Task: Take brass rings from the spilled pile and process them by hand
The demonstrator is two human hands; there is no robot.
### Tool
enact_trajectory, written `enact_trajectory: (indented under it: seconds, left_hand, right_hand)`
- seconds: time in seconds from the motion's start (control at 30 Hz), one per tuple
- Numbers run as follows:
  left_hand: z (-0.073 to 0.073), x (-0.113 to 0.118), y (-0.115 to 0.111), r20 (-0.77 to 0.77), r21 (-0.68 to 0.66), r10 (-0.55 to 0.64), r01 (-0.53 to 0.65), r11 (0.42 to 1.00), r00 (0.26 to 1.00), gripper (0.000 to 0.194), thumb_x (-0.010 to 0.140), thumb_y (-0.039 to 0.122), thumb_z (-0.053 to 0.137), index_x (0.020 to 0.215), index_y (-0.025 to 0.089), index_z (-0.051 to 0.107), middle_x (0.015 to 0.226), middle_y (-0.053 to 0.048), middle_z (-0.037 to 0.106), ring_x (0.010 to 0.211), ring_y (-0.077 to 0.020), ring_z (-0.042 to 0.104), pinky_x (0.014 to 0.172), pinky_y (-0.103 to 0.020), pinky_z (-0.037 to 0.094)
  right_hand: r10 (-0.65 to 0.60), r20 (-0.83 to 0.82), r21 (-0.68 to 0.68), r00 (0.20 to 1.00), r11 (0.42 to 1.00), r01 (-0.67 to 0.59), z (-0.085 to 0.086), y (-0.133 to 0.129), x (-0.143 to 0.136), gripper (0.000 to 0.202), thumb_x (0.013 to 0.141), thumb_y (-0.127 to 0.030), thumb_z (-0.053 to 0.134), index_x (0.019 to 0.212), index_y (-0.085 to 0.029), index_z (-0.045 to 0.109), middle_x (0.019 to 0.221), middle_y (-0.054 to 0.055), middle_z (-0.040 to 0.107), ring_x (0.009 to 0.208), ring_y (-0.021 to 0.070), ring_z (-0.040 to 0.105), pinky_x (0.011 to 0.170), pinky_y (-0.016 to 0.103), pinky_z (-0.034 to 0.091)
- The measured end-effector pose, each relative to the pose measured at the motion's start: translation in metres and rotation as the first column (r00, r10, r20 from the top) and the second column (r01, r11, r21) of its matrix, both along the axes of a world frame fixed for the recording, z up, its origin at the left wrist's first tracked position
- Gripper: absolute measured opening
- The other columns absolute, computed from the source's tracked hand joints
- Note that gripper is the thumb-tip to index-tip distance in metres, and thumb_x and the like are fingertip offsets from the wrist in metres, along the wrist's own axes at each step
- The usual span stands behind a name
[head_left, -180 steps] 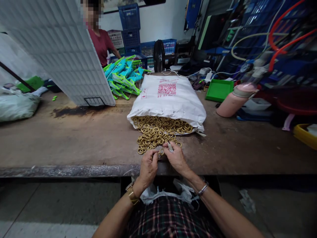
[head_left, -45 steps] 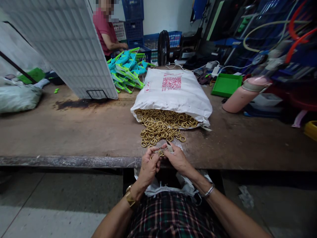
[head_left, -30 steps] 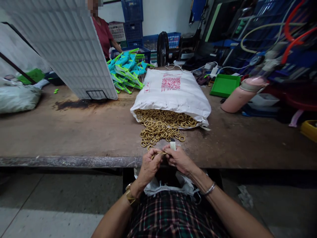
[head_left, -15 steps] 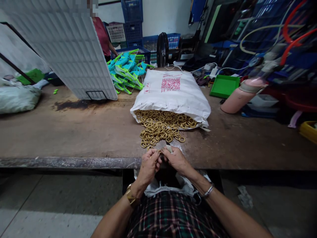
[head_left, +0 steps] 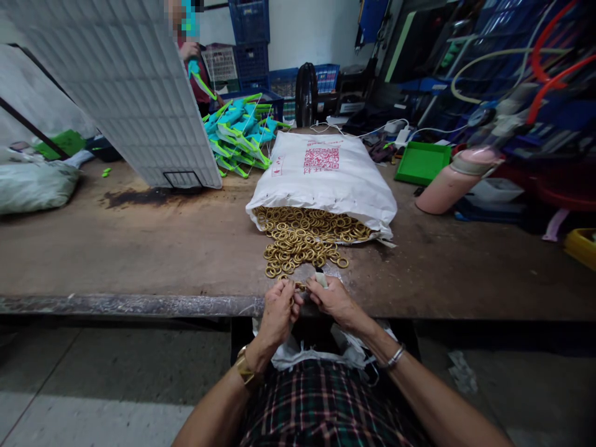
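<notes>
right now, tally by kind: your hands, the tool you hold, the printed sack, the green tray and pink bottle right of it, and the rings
Hands (left hand, right hand): 2
Pale-handled tool: 1
Printed sack: 1
Green tray: 1
Pink bottle: 1
Total: 6
Gold-coloured rings: too many overlap to count, left out

Looks like a workshop. Big, worn, stained worktop (head_left: 139, 248) under the hands (head_left: 302, 295). Just past the hands, a white sack (head_left: 321, 171) spilling lots of gold rings (head_left: 302, 245). Farther off, a heap of blue and green plastic toys or parts (head_left: 239, 133) and stacked blue crates (head_left: 250, 46). Off to the right of the hands, red hoses (head_left: 542, 62) and a round gauge (head_left: 479, 116).
</notes>
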State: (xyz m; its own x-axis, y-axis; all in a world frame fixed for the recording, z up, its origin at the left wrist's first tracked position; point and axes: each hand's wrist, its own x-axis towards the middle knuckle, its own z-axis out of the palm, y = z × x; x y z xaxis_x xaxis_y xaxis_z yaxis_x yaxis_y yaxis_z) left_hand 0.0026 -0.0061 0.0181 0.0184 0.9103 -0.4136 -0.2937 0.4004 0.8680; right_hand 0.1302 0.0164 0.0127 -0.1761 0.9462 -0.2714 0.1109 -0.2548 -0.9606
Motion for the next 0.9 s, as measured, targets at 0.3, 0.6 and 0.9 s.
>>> enact_trajectory:
  seconds: [0.3,0.6,0.9]
  left_hand:
    - [-0.004,-0.003,0.000,-0.153,-0.011,-0.154,0.154,0.988,0.976,0.039,0.073,0.057,0.051,0.070,0.018,0.046,0.049,0.006,0.048,0.034,-0.0037,0.037,0.032,-0.014,0.023]
    - [-0.003,0.000,-0.004,0.026,-0.015,-0.105,0.105,0.994,0.994,0.034,0.071,0.047,0.056,0.087,0.020,0.047,0.054,0.007,0.050,0.034,-0.0037,0.038,0.033,-0.014,0.024]
    - [0.000,-0.001,-0.006,0.040,0.049,-0.160,0.157,0.986,0.986,0.034,0.070,0.048,0.060,0.081,0.019,0.045,0.058,0.007,0.051,0.037,-0.0029,0.038,0.034,-0.014,0.026]
  right_hand:
    - [0.165,0.024,0.037,0.986,0.985,-0.166,0.008,-0.001,0.003,0.038,0.071,-0.050,0.059,0.055,-0.019,0.042,0.047,-0.008,0.036,0.044,0.0049,0.026,0.041,0.019,0.020]
    - [0.129,-0.027,0.005,0.991,0.992,-0.129,0.013,-0.003,0.000,0.036,0.072,-0.049,0.057,0.056,-0.020,0.042,0.044,-0.008,0.035,0.041,0.0054,0.025,0.039,0.019,0.018]
    - [0.038,-0.011,-0.040,0.999,0.998,-0.039,-0.001,0.000,0.001,0.032,0.072,-0.043,0.053,0.054,-0.020,0.041,0.043,-0.007,0.037,0.038,0.0046,0.026,0.035,0.018,0.017]
